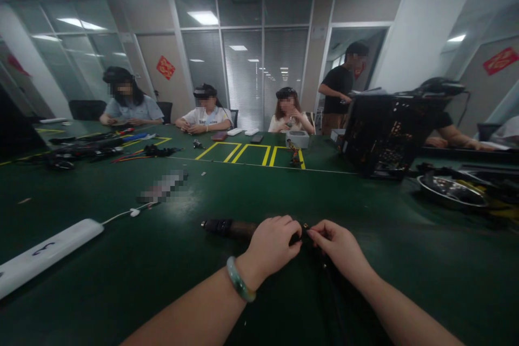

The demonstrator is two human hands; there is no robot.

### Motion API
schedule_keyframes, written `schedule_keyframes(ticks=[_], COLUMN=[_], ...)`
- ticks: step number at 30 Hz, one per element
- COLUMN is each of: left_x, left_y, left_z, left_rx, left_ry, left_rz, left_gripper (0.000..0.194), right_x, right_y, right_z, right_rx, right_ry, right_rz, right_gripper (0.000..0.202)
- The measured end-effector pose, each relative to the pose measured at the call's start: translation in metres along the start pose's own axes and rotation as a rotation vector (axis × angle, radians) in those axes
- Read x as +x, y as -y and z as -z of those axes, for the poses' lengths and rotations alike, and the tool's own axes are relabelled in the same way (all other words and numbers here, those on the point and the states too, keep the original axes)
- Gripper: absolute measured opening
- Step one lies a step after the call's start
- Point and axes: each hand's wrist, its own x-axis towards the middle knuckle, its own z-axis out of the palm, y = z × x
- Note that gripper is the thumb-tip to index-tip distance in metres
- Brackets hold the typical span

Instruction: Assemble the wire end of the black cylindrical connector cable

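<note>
On the green table lies what looks like an electric screwdriver (239, 228), dark and cylindrical, its narrow metal tip pointing left. My left hand (271, 240), with a green bangle at the wrist, is wrapped over its rear part and hides that end. Close to the right of it, my right hand (334, 243) pinches the end of a black cable (330, 286). A small brass-coloured piece (306, 225) shows between the two hands. Whether the cable end touches the screwdriver is hidden by the fingers. The cable runs down toward the table's near edge.
A white power strip (48, 254) lies at left. Loose cables (93, 146) are heaped at the back left. A black computer case (377, 135) and a metal bowl (452, 192) stand at right. Several people are around the table's far side.
</note>
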Motion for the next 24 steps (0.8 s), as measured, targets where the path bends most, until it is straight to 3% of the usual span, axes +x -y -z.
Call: schedule_keyframes(ticks=[11, 19, 24], left_x=[0.001, 0.0, 0.0], left_y=[0.002, 0.001, 0.0], left_z=[0.0, 0.0, 0.001], left_rx=[-0.002, 0.016, -0.008], left_ry=[-0.002, 0.008, 0.001], left_rz=[-0.06, -0.062, -0.06], left_gripper=[0.011, 0.012, 0.011], right_x=[-0.007, -0.012, -0.016], right_y=[0.004, 0.008, 0.014], right_z=[-0.001, 0.006, 0.008], right_rx=[-0.059, -0.02, -0.07], right_ry=[-0.014, 0.15, 0.168], right_rz=[-0.027, -0.028, -0.035], right_gripper=[0.022, 0.021, 0.017])
